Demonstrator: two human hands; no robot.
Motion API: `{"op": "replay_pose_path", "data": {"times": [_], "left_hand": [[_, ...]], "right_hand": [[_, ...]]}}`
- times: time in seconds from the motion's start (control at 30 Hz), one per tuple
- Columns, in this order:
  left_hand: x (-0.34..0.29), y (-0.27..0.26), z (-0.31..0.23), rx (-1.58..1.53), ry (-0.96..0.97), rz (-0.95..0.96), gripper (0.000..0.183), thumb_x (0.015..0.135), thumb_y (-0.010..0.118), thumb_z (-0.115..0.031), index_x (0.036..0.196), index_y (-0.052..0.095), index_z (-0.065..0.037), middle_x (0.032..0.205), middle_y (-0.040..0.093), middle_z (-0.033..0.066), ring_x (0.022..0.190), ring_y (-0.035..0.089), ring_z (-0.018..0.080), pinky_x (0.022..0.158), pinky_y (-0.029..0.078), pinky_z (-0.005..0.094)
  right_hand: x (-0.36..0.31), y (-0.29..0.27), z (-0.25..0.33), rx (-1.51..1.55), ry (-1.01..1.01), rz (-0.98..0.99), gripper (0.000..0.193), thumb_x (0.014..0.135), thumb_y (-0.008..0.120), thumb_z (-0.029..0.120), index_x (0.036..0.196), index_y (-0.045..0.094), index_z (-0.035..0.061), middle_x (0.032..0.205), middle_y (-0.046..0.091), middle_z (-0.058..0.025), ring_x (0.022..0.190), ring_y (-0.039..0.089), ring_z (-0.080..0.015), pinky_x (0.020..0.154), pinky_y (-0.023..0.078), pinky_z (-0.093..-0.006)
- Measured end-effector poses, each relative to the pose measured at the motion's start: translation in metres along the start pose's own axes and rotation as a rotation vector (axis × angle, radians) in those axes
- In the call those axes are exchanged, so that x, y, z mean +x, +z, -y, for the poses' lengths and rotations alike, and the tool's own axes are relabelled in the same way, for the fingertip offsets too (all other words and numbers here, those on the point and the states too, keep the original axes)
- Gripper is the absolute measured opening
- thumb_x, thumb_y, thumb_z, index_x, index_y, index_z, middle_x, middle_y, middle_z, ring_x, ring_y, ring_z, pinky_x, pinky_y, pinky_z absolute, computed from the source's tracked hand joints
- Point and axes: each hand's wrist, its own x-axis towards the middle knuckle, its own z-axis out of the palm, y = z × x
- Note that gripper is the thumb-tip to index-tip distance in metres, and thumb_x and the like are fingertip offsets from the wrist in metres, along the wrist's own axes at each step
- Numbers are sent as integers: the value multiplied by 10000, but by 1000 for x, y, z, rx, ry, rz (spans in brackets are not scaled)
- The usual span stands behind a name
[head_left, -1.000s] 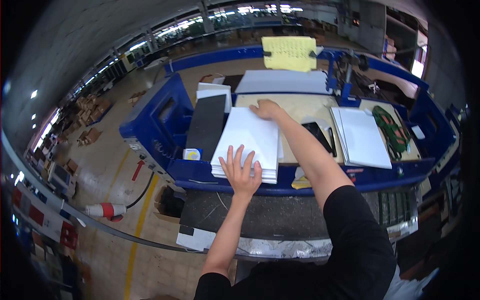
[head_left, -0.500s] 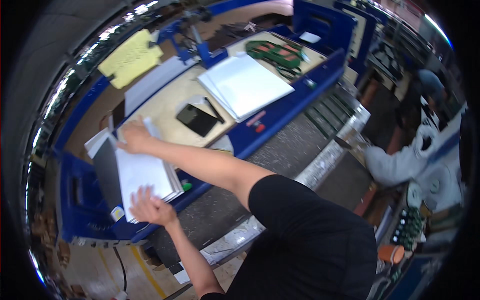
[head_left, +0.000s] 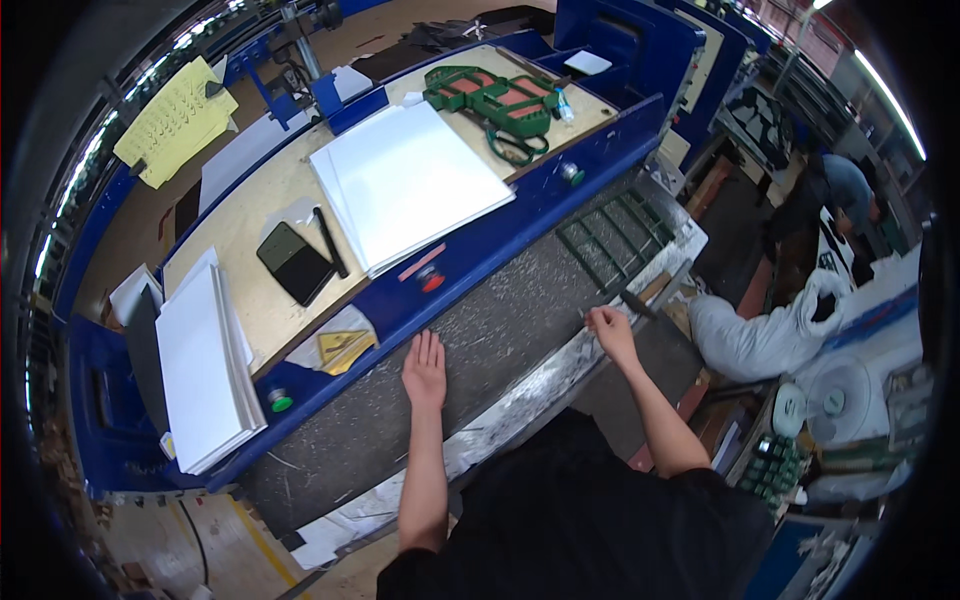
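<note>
My left hand [head_left: 425, 372] lies palm down over the dark, scuffed bed [head_left: 470, 320], fingers stretched out and holding nothing. Farther right, my right hand [head_left: 611, 334] has its fingers curled into a pinch at the bed's pale near edge. Whatever is in that pinch, if anything, is too small to make out. Just beyond it lies a hammer-like tool [head_left: 655, 290] with a wooden handle. A dark green metal frame [head_left: 615, 238] rests on the bed past the right hand. To the left, a stack of white sheets [head_left: 200, 370] sits at the end of the wooden board [head_left: 215, 240].
A second white sheet stack [head_left: 410, 185], a phone [head_left: 296, 262], a black pen [head_left: 330, 243] and green cutting dies [head_left: 490, 98] lie on the board. Green [head_left: 280, 400] and red [head_left: 430, 278] buttons stick out of the blue front. At right are a white sack [head_left: 745, 335] and a person bending [head_left: 850, 195].
Both my hands have left the left-hand paper stack and moved right over the dark bed. My right hand has closed into a pinch. The view has shifted.
</note>
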Motion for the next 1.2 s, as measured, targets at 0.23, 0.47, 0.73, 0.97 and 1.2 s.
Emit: {"op": "replay_pose_path", "data": {"times": [0.23, 0.47, 0.73, 0.97, 1.2], "left_hand": [[99, 45, 25, -191, 203, 56, 488, 974, 469, -419, 1332, 515, -91, 1369, 533, 87, 1267, 475, 280, 1132, 324, 468], [138, 31, 18, 154, 372, 149, 527, 998, 401, -454, 1363, 474, -81, 1392, 501, 109, 1308, 428, 279, 1153, 291, 456], [151, 25, 13, 117, 338, 109, 532, 1005, 384, -454, 1366, 468, -72, 1391, 499, 113, 1321, 411, 277, 1160, 279, 457], [153, 10, 15, 49, 273, 78, 536, 1012, 370, -455, 1369, 462, -65, 1389, 497, 115, 1333, 395, 275, 1166, 268, 457], [145, -8, 12, 397, 504, -80, 386, 1003, 484, -284, 1328, 479, -75, 1339, 522, 137, 1211, 523, 287, 1026, 459, 481]], "right_hand": [[100, -86, -34, -421, -70, -142, 370, 853, 666, 294, 1092, 639, 13, 1082, 586, -225, 1056, 559, -407, 938, 443, -455], [174, -118, -62, -644, -142, -92, 348, 831, 660, 238, 1079, 604, -1, 1116, 582, -220, 1041, 532, -427, 919, 438, -495], [208, -109, -56, -663, -77, -203, 365, 826, 668, 263, 1088, 602, 18, 1103, 580, -217, 1052, 538, -426, 889, 457, -498], [228, -108, -84, -578, 8, -48, 283, 909, 585, 279, 1045, 553, 33, 957, 652, -270, 928, 623, -462, 789, 489, -539], [234, -106, -89, -560, 21, -63, 232, 942, 559, 268, 995, 523, 45, 879, 650, -268, 899, 617, -475, 755, 475, -546]]}}
